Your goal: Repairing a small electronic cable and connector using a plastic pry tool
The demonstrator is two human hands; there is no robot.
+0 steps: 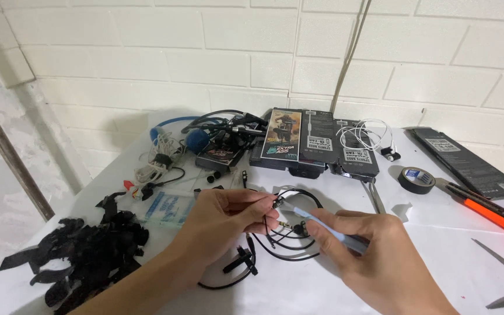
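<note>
- Two bare hands meet over the middle of the white desk (333, 291), close together so that both can bear on one thin black earphone cable (290, 242).
- The left hand (223, 219) comes in from the near left, palm turned inward; its fingers (261, 204) are pinched together on the cable's end, holding the small plug (276, 202) up off the desk, seemingly to steady it.
- The right hand (374, 256) reaches from the near right, its fingers clamped on a pale blue slim tool (328, 228) whose tip points left at the plug.
- The rest of the cable lies in loose loops just beneath the hands.
- Farther back, dark flat packaging boxes (316, 146) lean by the wall; a roll of black tape (416, 179) sits to the right, and a pile of black scraps (88, 251) lies near left.
</note>
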